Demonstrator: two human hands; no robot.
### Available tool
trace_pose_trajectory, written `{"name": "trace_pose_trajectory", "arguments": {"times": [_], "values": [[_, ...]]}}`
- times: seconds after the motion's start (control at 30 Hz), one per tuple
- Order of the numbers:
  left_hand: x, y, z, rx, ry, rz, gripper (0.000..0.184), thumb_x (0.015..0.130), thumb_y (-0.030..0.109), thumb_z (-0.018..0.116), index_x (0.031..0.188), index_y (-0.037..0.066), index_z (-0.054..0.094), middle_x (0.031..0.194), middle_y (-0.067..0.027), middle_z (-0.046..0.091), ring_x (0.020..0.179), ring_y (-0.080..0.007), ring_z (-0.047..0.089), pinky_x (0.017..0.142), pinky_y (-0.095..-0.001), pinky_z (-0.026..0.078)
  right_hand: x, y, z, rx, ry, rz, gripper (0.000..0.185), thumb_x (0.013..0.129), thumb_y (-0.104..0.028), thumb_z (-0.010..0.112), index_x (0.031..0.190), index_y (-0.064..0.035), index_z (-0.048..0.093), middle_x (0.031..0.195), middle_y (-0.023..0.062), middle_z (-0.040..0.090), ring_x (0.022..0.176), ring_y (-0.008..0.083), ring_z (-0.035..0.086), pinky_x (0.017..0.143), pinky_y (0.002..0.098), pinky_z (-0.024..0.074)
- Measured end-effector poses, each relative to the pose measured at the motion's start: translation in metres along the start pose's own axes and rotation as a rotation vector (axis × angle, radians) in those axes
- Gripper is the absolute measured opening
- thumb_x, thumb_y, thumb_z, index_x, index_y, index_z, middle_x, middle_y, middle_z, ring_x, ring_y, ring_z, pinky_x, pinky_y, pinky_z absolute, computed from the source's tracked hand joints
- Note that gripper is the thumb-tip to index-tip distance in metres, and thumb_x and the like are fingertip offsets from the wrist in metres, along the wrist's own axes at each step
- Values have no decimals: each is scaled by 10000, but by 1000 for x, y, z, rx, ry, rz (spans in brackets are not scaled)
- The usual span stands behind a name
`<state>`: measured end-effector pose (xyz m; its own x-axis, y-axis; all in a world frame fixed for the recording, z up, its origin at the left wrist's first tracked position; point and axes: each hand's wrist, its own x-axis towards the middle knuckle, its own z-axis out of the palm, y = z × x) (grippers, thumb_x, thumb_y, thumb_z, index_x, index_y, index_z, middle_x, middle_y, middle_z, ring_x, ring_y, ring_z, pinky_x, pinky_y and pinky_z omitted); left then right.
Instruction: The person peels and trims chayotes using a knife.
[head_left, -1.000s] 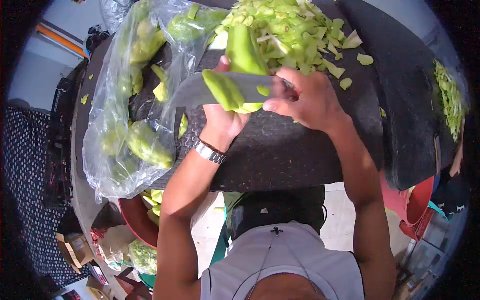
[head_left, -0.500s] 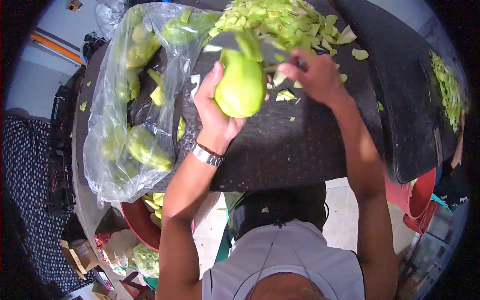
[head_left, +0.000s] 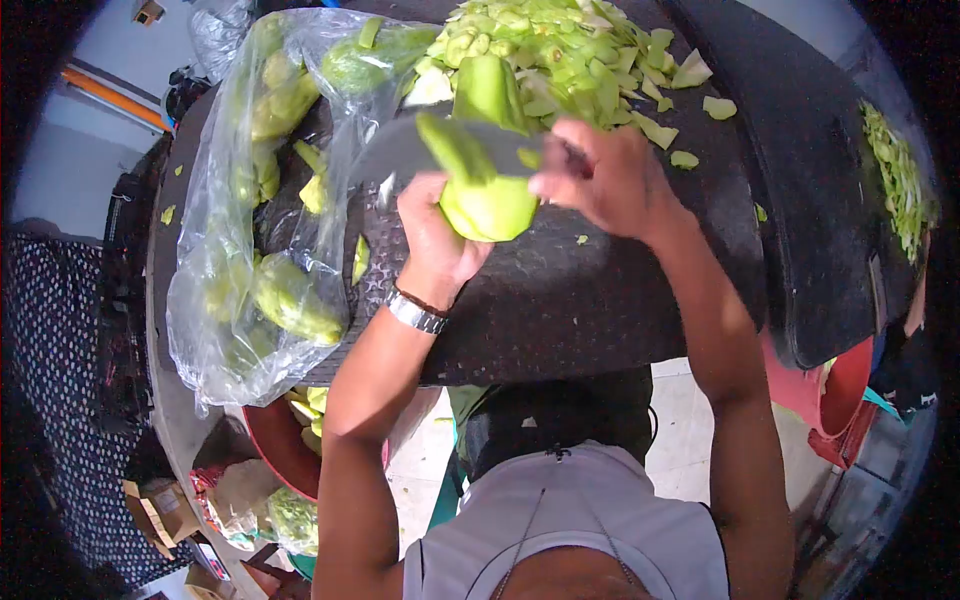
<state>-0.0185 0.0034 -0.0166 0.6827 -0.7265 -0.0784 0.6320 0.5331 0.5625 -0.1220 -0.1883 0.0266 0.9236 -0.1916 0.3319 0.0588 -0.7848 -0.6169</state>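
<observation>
My left hand [head_left: 430,238], a metal watch on its wrist, is closed around the lower side of a large green fruit [head_left: 490,212] that looks like an unripe papaya. My right hand [head_left: 612,185] grips the dark handle of a knife. The wide knife blade [head_left: 385,152], blurred by motion, lies across the middle of the fruit and points left. A darker green strip [head_left: 455,148] rests on or against the blade. Just beyond the fruit spreads a heap of pale green slices [head_left: 570,50].
Left on the dark table [head_left: 600,290] lies a clear plastic bag [head_left: 215,330] with several green fruits. Slices lie on a second dark surface [head_left: 810,220] at right. Red tubs [head_left: 262,440] stand below the table's edge on both sides.
The knife has come down from the fruit's far end to its middle, toward me. My right hand has moved left and slightly down; my left hand stays nearly in place.
</observation>
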Motion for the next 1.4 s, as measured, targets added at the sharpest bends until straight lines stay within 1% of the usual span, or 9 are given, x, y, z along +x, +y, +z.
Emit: {"name": "trace_pose_trajectory", "arguments": {"times": [0.13,0.33,0.57,0.77,0.8,1.0,1.1,1.13,1.4], "values": [[0,4,9,123,-35,-8,561,942,451,562,1315,32,579,1189,-210,685,1039,-390,691,863,-587,579,2,15,-1,22,102,37,545,772,-574,818,789,-73,603,647,70,650,605,260,688,607,406,551],[-7,6,20,177,-93,-30,665,950,517,543,1377,7,529,1266,-233,642,1056,-402,666,840,-549,586,4,21,-4,-32,114,-18,566,815,-619,761,849,-67,640,689,97,675,669,300,716,652,434,564],[-6,11,32,-9,-314,-32,745,996,551,490,1502,7,435,1369,-255,573,1108,-401,632,862,-507,576,16,55,-29,-167,216,341,683,918,-711,597,912,-34,691,718,173,667,724,323,708,706,432,542],[9,13,26,78,95,-68,527,1055,427,455,1413,53,549,1292,-187,663,1140,-311,668,956,-520,550,7,23,-5,301,62,462,810,948,-754,505,853,33,670,720,212,655,722,282,680,734,408,523],[9,13,29,69,149,-99,500,1056,426,454,1382,63,565,1291,-155,668,1125,-328,673,969,-540,544,6,17,-4,302,18,333,525,1008,-535,575,859,-33,603,653,63,524,649,145,549,624,316,450],[13,7,13,-36,59,-102,519,986,498,570,1273,66,596,1129,-162,696,1040,-298,690,912,-474,575,-16,-32,5,-51,-90,-80,417,866,-394,808,837,-54,568,638,78,601,565,193,622,574,348,503],[10,14,20,-54,-35,-136,591,957,546,597,1264,41,593,1107,-183,695,1018,-309,692,906,-456,576,-17,-31,14,-57,7,-245,460,825,-394,853,886,-48,555,610,41,591,499,217,609,503,347,492],[11,15,20,-85,-42,-146,592,956,546,597,1263,40,594,1104,-185,696,1014,-311,693,903,-457,576,-18,-27,18,-106,-62,-150,746,788,-674,767,1115,-23,605,659,100,671,612,355,710,609,472,588],[7,12,20,0,20,-46,576,972,538,596,1256,37,594,1152,-201,694,1024,-321,699,923,-440,578,-17,-30,21,-60,31,-308,521,805,-404,868,1013,-35,565,606,5,596,484,183,615,476,326,489]]}}
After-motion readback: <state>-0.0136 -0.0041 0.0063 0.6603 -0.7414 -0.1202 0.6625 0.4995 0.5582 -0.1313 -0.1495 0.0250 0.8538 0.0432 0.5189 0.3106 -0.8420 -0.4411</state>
